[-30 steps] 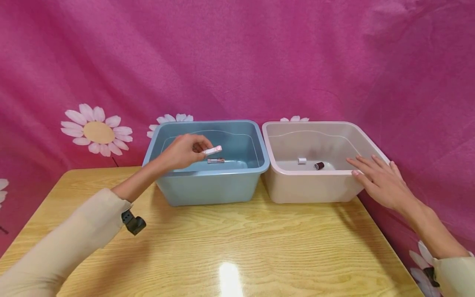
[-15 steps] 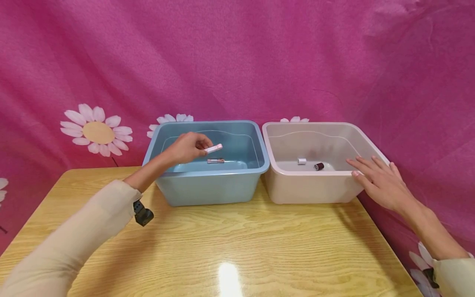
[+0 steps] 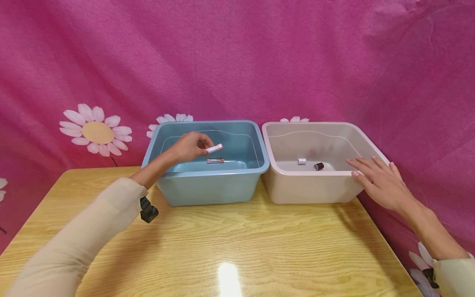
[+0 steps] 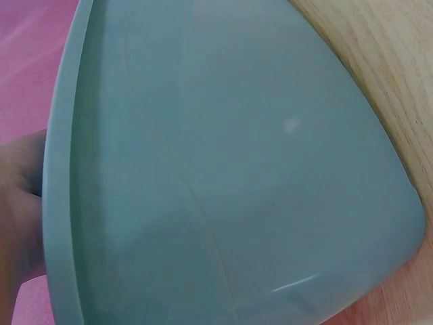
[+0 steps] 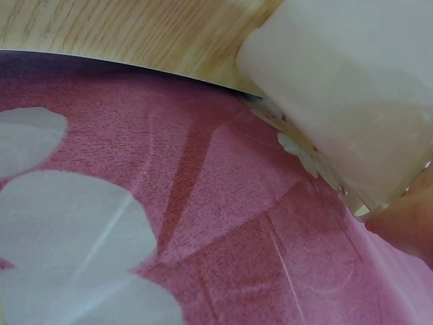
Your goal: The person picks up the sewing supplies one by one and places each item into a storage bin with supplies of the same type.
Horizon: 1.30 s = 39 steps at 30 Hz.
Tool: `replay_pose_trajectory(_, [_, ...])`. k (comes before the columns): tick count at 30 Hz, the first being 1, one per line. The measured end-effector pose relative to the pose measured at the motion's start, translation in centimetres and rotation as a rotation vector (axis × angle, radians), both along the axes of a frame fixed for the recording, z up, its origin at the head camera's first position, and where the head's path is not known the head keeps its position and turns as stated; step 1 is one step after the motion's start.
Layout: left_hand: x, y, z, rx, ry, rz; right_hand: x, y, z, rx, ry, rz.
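Note:
In the head view my left hand (image 3: 191,146) is over the blue tub (image 3: 211,189), pinching a small narrow white piece with pink marks (image 3: 214,148) between thumb and fingers. A similar slim piece with a coppery end (image 3: 215,161) lies on the tub's floor below. My right hand (image 3: 386,183) lies with fingers spread straight at the front right corner of the beige tub (image 3: 311,189). Inside that tub are a white thread spool (image 3: 302,161) and a dark brown thread spool (image 3: 318,166). The left wrist view shows mostly the blue tub's outer wall, which hides what the left hand holds.
Both tubs stand side by side on a wooden table (image 3: 259,247), near a pink cloth (image 3: 237,62) printed with daisies. The table's right edge runs close past the beige tub, under the right forearm.
My left forearm has shifted right and forward, while the hand with the white piece has risen slightly over the blue tub. My right hand has stayed in place.

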<state>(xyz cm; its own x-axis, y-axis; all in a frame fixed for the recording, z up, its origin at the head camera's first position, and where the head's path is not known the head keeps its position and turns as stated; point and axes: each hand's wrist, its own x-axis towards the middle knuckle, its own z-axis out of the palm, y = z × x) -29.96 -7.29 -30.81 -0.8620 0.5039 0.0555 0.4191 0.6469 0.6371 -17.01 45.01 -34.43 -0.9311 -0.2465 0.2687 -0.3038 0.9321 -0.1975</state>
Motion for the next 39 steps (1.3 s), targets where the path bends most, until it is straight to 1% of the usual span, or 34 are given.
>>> replay_pose_trajectory(4, [-0.2, 0.1, -0.2, -0.006, 0.004, 0.004, 0.0, 0.1, -0.1, 0.005, 0.009, 0.013])
replay_pose_trajectory(10, [-0.3, 0.4, -0.4, -0.008, 0.02, -0.003, 0.1, 0.0, 0.0, -0.008, 0.002, -0.001])
replay_pose_trajectory(15, [-0.6, 0.5, -0.8, -0.017, 0.021, 0.005, 0.1, 0.0, -0.1, -0.007, -0.001, -0.004])
replay_pose_trajectory(22, [-0.9, 0.6, -1.2, -0.017, 0.002, 0.012, 0.0, 0.0, -0.1, -0.001, -0.003, 0.003])
replay_pose_trajectory(39, [-1.5, 0.9, -1.8, -0.045, -0.031, 0.042, 0.0, 0.0, 0.0, 0.011, -0.006, 0.005])
